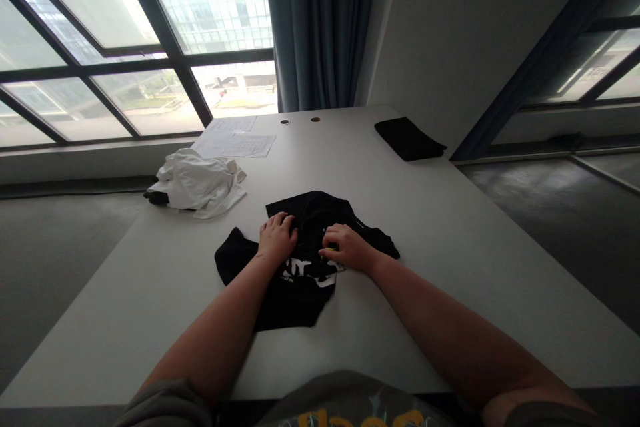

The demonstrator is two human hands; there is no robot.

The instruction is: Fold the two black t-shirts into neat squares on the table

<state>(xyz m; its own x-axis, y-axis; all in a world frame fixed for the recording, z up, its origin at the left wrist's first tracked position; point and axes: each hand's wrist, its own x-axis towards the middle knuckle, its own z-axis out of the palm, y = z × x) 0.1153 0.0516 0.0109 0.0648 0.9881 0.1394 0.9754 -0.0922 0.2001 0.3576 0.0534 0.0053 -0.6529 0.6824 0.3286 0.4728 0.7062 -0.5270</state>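
Observation:
A crumpled black T-shirt with a white print lies on the white table in front of me. My left hand rests on the shirt's left part with fingers curled into the cloth. My right hand sits just to its right, fingers bent and pinching the fabric near the print. Both hands are close together over the middle of the garment.
A bunched white garment lies at the table's left edge, with sheets of paper behind it. A folded black cloth sits at the far right corner. Windows and a blue curtain stand beyond the table.

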